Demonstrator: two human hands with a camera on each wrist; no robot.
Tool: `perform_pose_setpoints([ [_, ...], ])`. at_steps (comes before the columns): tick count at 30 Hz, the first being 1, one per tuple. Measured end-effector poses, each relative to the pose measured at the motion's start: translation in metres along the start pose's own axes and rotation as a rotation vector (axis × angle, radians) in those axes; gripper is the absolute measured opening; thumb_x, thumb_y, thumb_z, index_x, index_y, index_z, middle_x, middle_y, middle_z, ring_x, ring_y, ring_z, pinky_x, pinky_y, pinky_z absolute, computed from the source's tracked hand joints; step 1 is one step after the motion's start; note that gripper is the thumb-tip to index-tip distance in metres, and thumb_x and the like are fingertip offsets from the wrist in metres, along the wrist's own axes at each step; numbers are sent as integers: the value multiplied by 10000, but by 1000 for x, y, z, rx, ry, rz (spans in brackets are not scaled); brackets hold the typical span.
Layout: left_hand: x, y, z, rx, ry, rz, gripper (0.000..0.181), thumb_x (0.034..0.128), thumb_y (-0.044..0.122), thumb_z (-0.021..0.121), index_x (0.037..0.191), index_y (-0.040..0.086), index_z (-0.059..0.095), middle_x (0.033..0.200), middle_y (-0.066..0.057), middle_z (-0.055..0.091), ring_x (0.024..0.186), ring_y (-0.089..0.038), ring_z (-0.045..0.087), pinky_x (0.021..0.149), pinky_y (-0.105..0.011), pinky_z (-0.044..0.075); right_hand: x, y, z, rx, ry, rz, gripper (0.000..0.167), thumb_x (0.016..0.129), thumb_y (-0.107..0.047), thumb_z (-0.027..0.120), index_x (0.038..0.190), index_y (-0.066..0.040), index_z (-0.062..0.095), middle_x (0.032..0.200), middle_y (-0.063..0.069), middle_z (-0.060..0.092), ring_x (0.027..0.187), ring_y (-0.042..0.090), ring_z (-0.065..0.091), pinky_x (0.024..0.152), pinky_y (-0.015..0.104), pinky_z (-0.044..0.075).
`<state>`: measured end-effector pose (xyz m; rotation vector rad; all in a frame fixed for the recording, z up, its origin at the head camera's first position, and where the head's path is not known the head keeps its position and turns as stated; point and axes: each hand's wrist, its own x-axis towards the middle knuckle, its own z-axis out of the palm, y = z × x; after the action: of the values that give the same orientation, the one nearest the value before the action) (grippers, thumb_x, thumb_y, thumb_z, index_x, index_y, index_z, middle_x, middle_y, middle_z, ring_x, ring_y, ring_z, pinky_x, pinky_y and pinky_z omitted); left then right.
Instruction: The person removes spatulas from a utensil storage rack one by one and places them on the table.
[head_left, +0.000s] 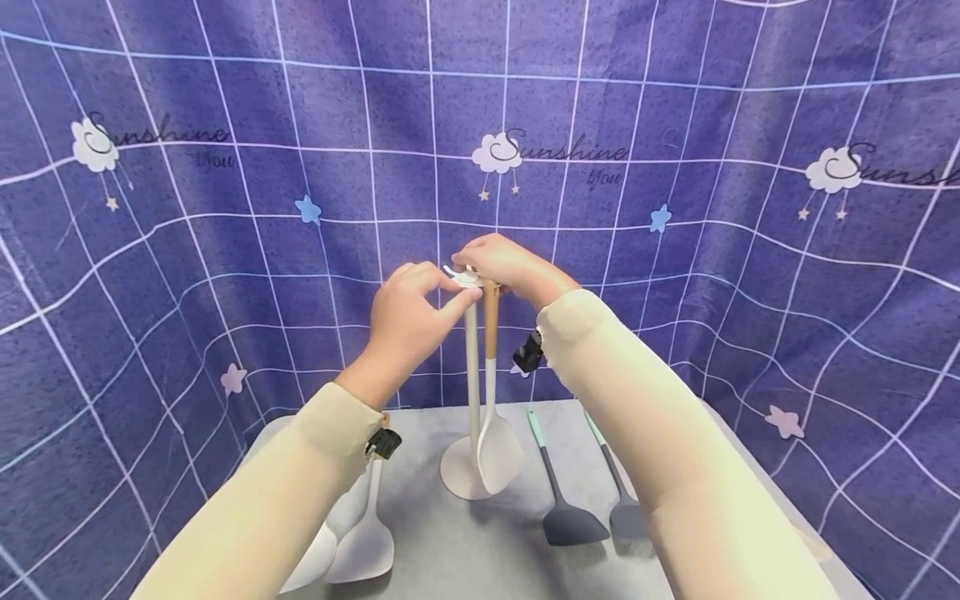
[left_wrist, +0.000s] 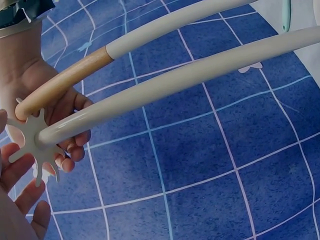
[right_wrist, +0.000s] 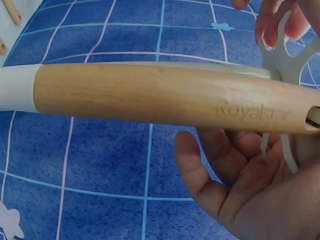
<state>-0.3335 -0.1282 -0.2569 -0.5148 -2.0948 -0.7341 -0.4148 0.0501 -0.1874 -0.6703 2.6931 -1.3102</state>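
A cream utensil stand [head_left: 472, 367] rises from a round base, with a ring of curved hooks [left_wrist: 33, 142] at its top. My left hand [head_left: 411, 308] pinches the edge of that ring between thumb and fingers. From one hook hangs a white spatula [head_left: 501, 454], its wooden handle [right_wrist: 165, 95] beside the pole and its broad head near the base. Over the hooks lies my right hand [head_left: 506, 262], one fingertip at a hook; in the right wrist view its other fingers are loosely bent beneath the handle, apart from it. Its thumb is hidden there.
Two dark spatulas with green handles, one nearer [head_left: 573, 525] and one partly behind my right sleeve [head_left: 628, 518], lie on the grey table [head_left: 435, 558]. White utensils [head_left: 363, 550] lie at left, partly under my left sleeve. A blue patterned curtain [head_left: 375, 183] surrounds the table.
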Motion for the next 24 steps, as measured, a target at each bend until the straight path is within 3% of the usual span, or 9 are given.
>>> perform_pose_setpoints([
  [5, 0, 2, 1, 22, -3, -12, 334, 940, 512, 892, 999, 183, 877, 980, 5, 828, 973, -257, 698, 809, -494, 574, -5, 7, -5, 69, -39, -14, 357, 1158, -368, 547, 1251, -120, 786, 1016, 31, 717, 868, 169, 685, 805, 374, 614],
  [10, -2, 1, -3, 27, 17, -16, 347, 939, 528, 888, 997, 186, 885, 982, 15, 834, 992, -263, 722, 818, -496, 582, -4, 12, -5, 109, -84, -66, 373, 1148, -328, 504, 1285, -122, 783, 1130, 70, 716, 950, 201, 686, 806, 361, 619],
  [14, -4, -1, -4, 15, 13, -22, 335, 952, 525, 872, 1026, 199, 897, 1038, 13, 859, 1084, -277, 763, 893, -516, 598, -3, 14, -4, 118, -103, -72, 399, 1162, -338, 469, 1313, -119, 766, 1202, 88, 697, 981, 208, 681, 831, 378, 623],
  [18, -2, -3, -2, -11, 12, -12, 320, 958, 491, 870, 1034, 181, 898, 1063, -12, 870, 1110, -300, 783, 957, -543, 588, -3, 16, -7, 118, -103, -56, 418, 1187, -368, 440, 1289, -121, 762, 1165, 79, 695, 985, 210, 698, 894, 429, 652],
  [24, 0, -4, 0, -86, 15, -42, 320, 953, 423, 878, 1067, 124, 898, 1239, -114, 866, 1299, -355, 770, 1170, -591, 541, -5, 15, -10, 155, -104, -24, 413, 1189, -391, 449, 1260, -108, 741, 1118, 73, 693, 1015, 224, 717, 981, 495, 683],
])
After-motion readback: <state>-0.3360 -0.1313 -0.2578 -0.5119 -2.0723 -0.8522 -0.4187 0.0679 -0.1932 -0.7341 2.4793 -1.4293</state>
